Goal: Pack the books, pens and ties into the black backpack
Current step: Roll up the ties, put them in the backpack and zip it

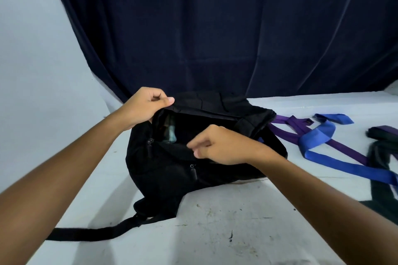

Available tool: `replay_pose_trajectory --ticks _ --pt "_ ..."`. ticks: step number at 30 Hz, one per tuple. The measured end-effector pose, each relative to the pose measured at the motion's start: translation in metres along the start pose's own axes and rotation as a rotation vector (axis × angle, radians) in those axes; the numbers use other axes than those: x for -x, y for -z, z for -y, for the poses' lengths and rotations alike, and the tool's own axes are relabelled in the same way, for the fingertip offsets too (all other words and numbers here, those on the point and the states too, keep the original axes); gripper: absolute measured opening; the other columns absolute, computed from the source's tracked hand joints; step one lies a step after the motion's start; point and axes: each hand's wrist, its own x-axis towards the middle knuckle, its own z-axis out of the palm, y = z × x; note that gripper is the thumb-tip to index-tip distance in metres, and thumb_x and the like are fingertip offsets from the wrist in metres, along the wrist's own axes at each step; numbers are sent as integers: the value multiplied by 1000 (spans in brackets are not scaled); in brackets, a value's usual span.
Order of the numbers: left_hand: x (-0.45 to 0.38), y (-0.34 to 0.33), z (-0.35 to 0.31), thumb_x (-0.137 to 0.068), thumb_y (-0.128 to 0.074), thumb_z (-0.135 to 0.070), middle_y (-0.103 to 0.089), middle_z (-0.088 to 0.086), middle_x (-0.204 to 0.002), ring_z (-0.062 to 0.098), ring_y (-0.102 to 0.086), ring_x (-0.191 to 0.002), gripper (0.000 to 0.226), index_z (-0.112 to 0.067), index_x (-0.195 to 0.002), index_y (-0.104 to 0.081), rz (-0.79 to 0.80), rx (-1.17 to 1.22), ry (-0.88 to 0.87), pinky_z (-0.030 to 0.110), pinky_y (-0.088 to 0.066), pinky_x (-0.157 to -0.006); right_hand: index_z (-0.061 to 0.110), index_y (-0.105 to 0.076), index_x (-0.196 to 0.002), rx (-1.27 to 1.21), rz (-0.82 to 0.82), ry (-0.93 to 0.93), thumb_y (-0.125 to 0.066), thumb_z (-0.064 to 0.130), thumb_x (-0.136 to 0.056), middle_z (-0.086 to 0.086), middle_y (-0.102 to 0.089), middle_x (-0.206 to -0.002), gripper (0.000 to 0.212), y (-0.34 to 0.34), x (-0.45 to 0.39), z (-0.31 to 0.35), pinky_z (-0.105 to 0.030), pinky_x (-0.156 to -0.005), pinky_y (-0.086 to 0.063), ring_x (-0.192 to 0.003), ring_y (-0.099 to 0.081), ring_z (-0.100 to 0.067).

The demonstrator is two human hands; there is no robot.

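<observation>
The black backpack lies on the white table with its main compartment open toward me. My left hand pinches the far upper edge of the opening and lifts it. My right hand grips the near edge of the opening. Something pale, bluish shows inside the bag; what it is I cannot tell. To the right of the bag lie a blue tie, a purple tie crossing under it, and a dark tie at the right edge. No pens are in view.
A dark navy curtain hangs behind the table. A backpack strap trails toward the near left. The white table top is scuffed in front of the bag. A pale wall stands at the left.
</observation>
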Motion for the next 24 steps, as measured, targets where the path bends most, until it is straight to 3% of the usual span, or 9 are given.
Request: replay_pose_trajectory --ticks 2,5,9,12,15,17,21,24 --pt "-5 -7 -3 -90 -68 -32 -53 -3 -55 5 -46 -48 27 -11 -73 -65 35 -136 -1 17 -41 -49 18 -66 -123 -92 77 6 -63 16 -92 -1 -72 -111 31 17 28 -3 -20 -88 -51 -100 -67 -11" --pt "-13 -34 -26 -85 -73 -36 -61 -1 -67 9 -52 -61 23 -17 -74 -67 34 -337 -56 24 -42 -61 18 -68 -119 -178 -12 -37 -63 10 -91 -8 -73 -107 30 44 62 -31 -27 -85 -55 -93 -69 -17" --pt "-21 -97 -70 -85 -74 -33 -67 8 -76 10 -53 -63 21 -17 -73 -66 74 -288 -200 23 -44 -64 14 -69 -115 -283 -220 -145 -60 8 -93 -10 -73 -106 24 80 109 -85 -29 -86 -56 -96 -71 -19" --pt "-27 -162 -100 -83 -76 -32 -68 4 -75 9 -54 -64 19 -19 -72 -66 163 -224 -263 24 -44 -65 11 -70 -111 -345 -361 -255 -57 4 -93 -6 -74 -101 23 106 153 -134 -29 -84 -56 -91 -72 -19" --pt "-30 -245 -127 -82 -76 -27 -68 4 -76 9 -53 -63 16 -18 -74 -66 303 -165 -295 24 -44 -66 9 -70 -105 -340 -493 -383 -53 -4 -91 -10 -73 -99 26 131 202 -193 -29 -80 -57 -85 -73 -21" --pt "-30 -298 -139 -83 -76 -26 -69 3 -77 9 -54 -66 14 -19 -77 -66 414 -138 -299 25 -46 -68 8 -70 -100 -314 -531 -447 -51 -9 -89 -14 -71 -95 28 143 230 -232 -24 -69 -57 -77 -71 -20" --pt "-29 -405 -156 -88 -70 -27 -67 -5 -86 11 -62 -82 9 -19 -92 -69 556 -145 -301 28 -51 -76 10 -67 -76 -260 -586 -558 -45 -16 -86 -10 -65 -78 35 156 279 -308 -18 -53 -47 -64 -59 -19" --pt "-32 -459 -157 -92 -63 -27 -68 -4 -114 15 -58 -110 25 -22 -116 -68 533 -251 -344 32 -47 -96 15 -66 -65 -156 -570 -643 -50 -5 -86 -1 -65 -66 33 151 286 -347 -23 -54 -50 -60 -61 -18"
